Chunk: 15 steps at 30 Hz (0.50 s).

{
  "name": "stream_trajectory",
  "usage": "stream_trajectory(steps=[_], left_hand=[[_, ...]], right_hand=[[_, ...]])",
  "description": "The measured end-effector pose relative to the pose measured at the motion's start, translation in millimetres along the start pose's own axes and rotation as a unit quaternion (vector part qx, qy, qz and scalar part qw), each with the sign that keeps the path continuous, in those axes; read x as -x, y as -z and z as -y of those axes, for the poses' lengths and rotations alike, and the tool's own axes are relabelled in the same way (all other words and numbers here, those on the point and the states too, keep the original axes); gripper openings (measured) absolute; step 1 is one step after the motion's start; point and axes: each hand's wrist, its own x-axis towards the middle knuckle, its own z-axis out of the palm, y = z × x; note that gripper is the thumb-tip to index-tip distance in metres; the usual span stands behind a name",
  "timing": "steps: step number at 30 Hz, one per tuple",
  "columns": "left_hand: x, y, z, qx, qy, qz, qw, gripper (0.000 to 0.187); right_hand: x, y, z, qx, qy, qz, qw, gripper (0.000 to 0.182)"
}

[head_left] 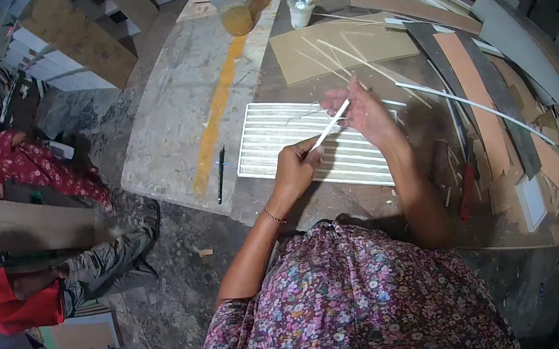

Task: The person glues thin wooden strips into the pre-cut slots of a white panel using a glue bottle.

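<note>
My left hand is closed round the lower end of a thin white strip, above a white slatted panel. My right hand is at the strip's upper end, its fingers partly curled; the strip lies against them. Several thin pale sticks fan out beyond my right hand, and a long white strip runs off to the right. The panel lies flat on the worktable, partly hidden under my hands.
A bottle, a white cup and a brown sheet are at the back. A pen lies left of the panel. Strips and offcuts cover the right side. Two people are on the left.
</note>
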Motion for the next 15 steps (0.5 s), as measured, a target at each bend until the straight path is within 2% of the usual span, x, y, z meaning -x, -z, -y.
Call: stream_trajectory(steps=[5, 8, 11, 15], left_hand=[[8, 8, -4, -0.170, -0.069, -0.029, 0.983, 0.022], [10, 9, -13, -0.227, -0.044, -0.029, 0.972, 0.021], [8, 7, -1, -0.263, -0.087, -0.030, 0.960, 0.019], [8, 4, 1, -0.281, -0.102, -0.045, 0.953, 0.019]], right_hand=[[-2, 1, 2, 0.114, -0.002, 0.027, 0.993, 0.040], [-5, 3, 4, 0.173, 0.019, 0.043, 0.984, 0.042], [-9, 4, -1, 0.187, 0.027, 0.034, 0.981, 0.042], [-15, 1, -12, 0.245, 0.038, -0.024, 0.969, 0.043]])
